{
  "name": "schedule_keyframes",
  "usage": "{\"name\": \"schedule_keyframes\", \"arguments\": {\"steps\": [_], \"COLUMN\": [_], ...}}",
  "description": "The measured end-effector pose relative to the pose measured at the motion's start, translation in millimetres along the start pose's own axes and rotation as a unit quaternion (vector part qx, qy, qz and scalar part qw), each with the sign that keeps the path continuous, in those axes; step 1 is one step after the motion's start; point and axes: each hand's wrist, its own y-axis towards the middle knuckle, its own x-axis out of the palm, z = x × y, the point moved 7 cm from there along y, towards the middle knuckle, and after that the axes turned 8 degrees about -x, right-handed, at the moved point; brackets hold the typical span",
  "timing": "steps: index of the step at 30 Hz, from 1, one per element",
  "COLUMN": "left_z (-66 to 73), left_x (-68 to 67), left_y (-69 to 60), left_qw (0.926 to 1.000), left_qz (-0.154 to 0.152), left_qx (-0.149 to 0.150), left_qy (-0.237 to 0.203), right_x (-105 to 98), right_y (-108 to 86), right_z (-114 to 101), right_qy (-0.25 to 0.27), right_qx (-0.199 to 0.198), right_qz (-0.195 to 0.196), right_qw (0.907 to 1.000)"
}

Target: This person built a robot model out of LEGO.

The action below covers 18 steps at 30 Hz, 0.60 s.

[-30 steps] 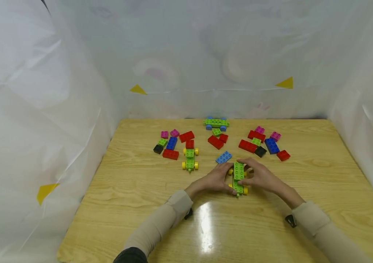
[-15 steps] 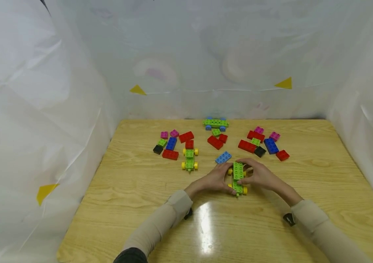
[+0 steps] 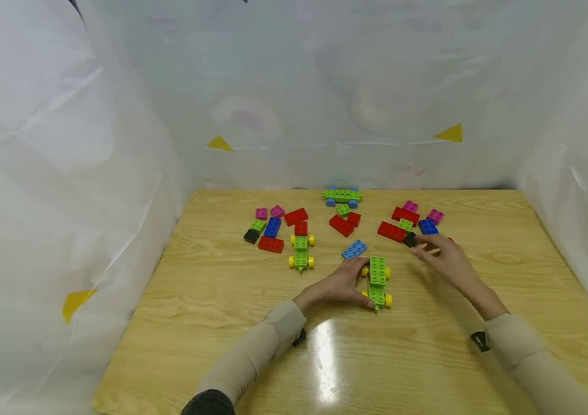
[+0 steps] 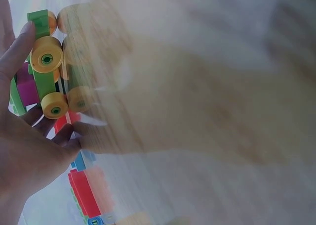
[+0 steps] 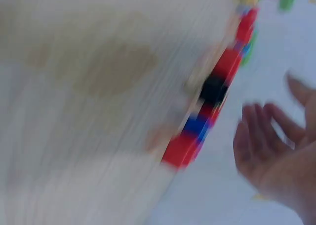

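My left hand (image 3: 343, 282) holds a green car with yellow wheels (image 3: 377, 296) between thumb and fingers. A long green brick (image 3: 377, 271) tops the car's far end; the left wrist view shows a purple brick (image 4: 26, 84) beneath it. In that view the thumb of my left hand (image 4: 34, 141) lies by the car's end. My right hand (image 3: 449, 262) hovers at the right group, its fingertips near a black brick (image 3: 410, 239). Blurred in the right wrist view, my right hand (image 5: 276, 151) has spread fingers, apart from the black brick (image 5: 214, 90).
Beyond the held car lies a light blue brick (image 3: 354, 249). Another yellow-wheeled car (image 3: 301, 257) stands left, beside loose bricks including a red one (image 3: 271, 245). A blue-wheeled green car (image 3: 342, 196) is at the back edge. Red bricks (image 3: 391, 231) lie at the right.
My right hand has let go of the car and moved right and away from me to the right-hand bricks. My left hand has stayed at the car.
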Motion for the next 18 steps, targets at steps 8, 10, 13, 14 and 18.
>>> {"name": "schedule_keyframes", "arguments": {"steps": [8,10,13,14,18], "left_z": [0.7,0.8,0.7,0.7,1.4], "left_x": [-1.0,-0.1,0.1,0.1,0.5], "left_y": [-0.3,-0.3,-0.1,0.0,0.2], "left_qw": [1.0000,1.0000,1.0000,1.0000,1.0000], "left_qz": [-0.001,-0.002,0.001,0.003,0.005], "left_qx": [0.000,0.000,-0.003,-0.004,-0.003], "left_qy": [-0.001,0.001,0.003,0.003,0.006], "right_x": [-28,-26,-25,-25,-25], "right_y": [-6.7,-6.6,-4.8,-4.2,-3.8], "right_z": [46,50,53,55,64], "right_qy": [-0.137,-0.154,-0.166,-0.164,-0.147], "right_qx": [0.077,0.084,0.094,0.101,0.137], "right_qz": [0.020,0.018,0.033,0.037,0.040], "right_qw": [0.9873,0.9844,0.9810,0.9806,0.9787]}}
